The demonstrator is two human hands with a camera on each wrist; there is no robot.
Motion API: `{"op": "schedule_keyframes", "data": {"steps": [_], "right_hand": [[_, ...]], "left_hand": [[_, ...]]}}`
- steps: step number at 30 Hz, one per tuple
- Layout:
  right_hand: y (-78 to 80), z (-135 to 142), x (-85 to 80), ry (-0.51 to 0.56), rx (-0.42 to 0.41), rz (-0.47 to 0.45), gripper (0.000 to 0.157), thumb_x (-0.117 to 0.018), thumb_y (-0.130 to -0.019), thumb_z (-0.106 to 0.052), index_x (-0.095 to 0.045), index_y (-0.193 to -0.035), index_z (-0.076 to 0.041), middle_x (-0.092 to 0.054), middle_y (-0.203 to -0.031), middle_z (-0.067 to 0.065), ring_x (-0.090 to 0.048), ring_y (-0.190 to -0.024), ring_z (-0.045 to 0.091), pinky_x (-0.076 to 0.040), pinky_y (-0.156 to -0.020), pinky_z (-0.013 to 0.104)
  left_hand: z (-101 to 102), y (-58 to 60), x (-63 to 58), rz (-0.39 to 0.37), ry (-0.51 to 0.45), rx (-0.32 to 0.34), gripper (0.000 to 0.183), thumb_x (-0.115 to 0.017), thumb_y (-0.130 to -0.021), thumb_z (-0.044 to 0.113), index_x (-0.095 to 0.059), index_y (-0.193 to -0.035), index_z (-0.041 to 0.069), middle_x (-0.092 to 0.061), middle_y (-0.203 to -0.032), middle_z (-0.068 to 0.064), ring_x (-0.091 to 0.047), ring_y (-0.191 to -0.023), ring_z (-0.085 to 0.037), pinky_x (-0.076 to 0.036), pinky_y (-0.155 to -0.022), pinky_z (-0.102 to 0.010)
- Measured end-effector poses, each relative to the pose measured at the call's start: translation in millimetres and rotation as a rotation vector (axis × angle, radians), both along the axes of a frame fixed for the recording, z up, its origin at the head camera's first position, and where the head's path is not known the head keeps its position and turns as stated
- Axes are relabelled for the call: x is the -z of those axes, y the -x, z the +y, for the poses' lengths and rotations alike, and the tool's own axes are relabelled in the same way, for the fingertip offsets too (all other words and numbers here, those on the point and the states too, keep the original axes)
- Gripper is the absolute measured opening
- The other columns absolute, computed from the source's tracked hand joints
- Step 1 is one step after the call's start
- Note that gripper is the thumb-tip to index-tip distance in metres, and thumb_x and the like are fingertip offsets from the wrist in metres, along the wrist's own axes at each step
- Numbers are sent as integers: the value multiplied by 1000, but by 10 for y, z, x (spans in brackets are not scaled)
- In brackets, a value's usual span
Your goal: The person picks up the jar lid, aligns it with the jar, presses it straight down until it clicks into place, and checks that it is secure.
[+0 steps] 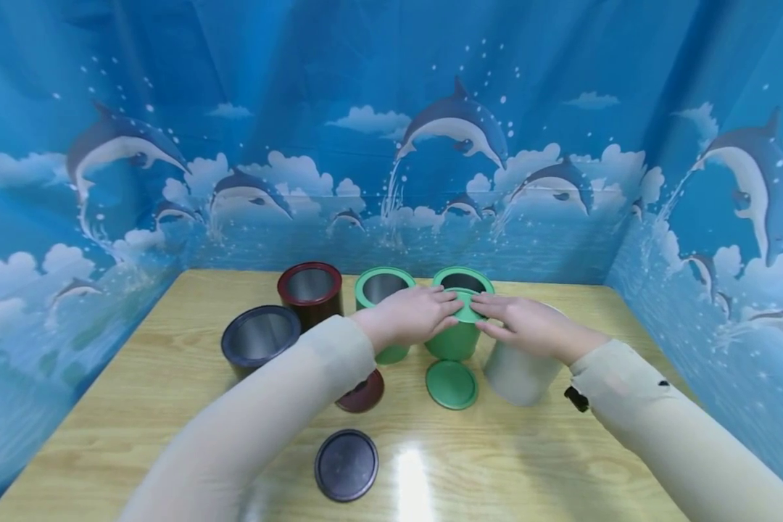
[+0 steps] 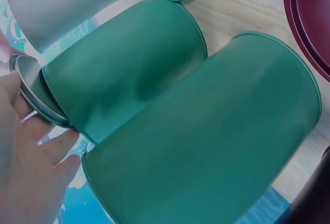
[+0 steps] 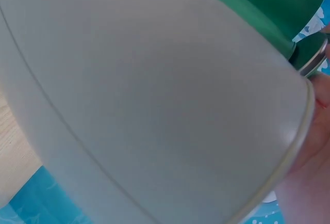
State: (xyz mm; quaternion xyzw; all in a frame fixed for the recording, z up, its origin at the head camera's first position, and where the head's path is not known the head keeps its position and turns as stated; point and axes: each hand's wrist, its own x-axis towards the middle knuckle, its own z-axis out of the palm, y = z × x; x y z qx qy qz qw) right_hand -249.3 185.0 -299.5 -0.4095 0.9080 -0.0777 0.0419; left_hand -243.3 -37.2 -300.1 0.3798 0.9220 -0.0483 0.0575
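Note:
A green lid (image 1: 467, 306) overlaps the near part of the right-hand green can (image 1: 453, 342), whose dark opening shows behind it. In the left wrist view the lid is tilted, one edge close to the can's rim and the other raised off it. My left hand (image 1: 417, 315) holds the lid's left edge, its fingers spread along the rim. On the opposite edge, my right hand (image 1: 531, 326) grips it with fingertips and thumb. The white can (image 3: 154, 90) stands under my right hand, partly hidden. Another green can (image 1: 391, 355) stands left, mostly behind my left hand.
At the back left stand an open dark red can (image 1: 320, 308) and an open black can (image 1: 231, 359). Flat on the wooden table (image 1: 137, 377) lie a second green lid (image 1: 452, 384), a dark red lid (image 1: 364, 395) and a black lid (image 1: 346, 465). A dolphin-print curtain (image 1: 339, 87) encloses the table.

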Motion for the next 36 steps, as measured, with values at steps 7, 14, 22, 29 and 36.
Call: {"op": "schedule_keyframes", "data": {"steps": [7, 14, 22, 29, 36], "right_hand": [[-15, -12, 2, 9, -16, 98, 42, -51, -97, -23, -51, -133, -1, -46, -137, 18, -43, -125, 33, -39, -98, 48], [8, -72, 3, -19, 16, 144, 41, -51, -97, -24, -51, -133, -2, -48, -135, 18, -47, -122, 33, -39, -98, 47], [29, -116, 11, -65, 67, 148, 41, -53, -96, -21, -53, -131, 1, -50, -133, 20, -48, -121, 35, -40, -97, 48], [80, -144, 23, -76, 122, 109, 43, -50, -98, -21, -47, -134, 2, -44, -137, 21, -43, -124, 36, -37, -99, 49], [124, -131, 36, -75, 121, 82, 45, -48, -99, -20, -43, -137, 3, -40, -140, 22, -37, -129, 36, -33, -102, 49]], "left_hand": [[43, -45, 53, 151, -16, -53, 47, -35, -101, 39, -37, -145, 20, -38, -146, -2, -32, -134, -19, -27, -108, -39], [29, -282, 139, 258, -9, -80, 62, -45, -96, 45, -25, -149, 18, -28, -150, -12, -30, -135, -23, -31, -106, -43], [79, -372, 182, 223, -30, -127, 69, -49, -94, 47, -21, -150, 20, -22, -151, -18, -25, -137, -27, -29, -107, -43], [93, -287, 197, 192, -15, -152, 69, -48, -94, 48, -18, -151, 22, -19, -152, -17, -21, -138, -27, -26, -109, -41], [130, -232, 213, 182, 4, -175, 69, -48, -94, 47, -18, -151, 23, -16, -153, -16, -19, -139, -27, -22, -110, -41]]}}
